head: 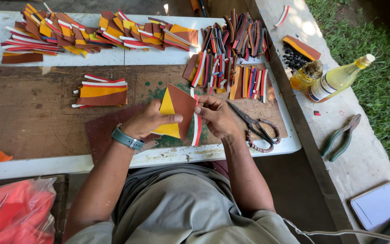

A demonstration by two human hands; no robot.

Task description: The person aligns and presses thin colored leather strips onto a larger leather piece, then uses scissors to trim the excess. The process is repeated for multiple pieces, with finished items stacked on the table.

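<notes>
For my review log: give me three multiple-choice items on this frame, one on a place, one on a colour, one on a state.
1. Where do the scissors lie?
A. beside the right hand
B. on the grass
C. on the red bag

2. Which colours has the piece held in the left hand?
A. blue and green
B. yellow and brown
C. black and white

3. How does the clear bottle stand?
A. upright
B. upside down
C. lying on its side

Key: 1 A, they rest on the board just right of that hand. 2 B, both colours show. 3 C, it lies flat on the ledge.
</notes>
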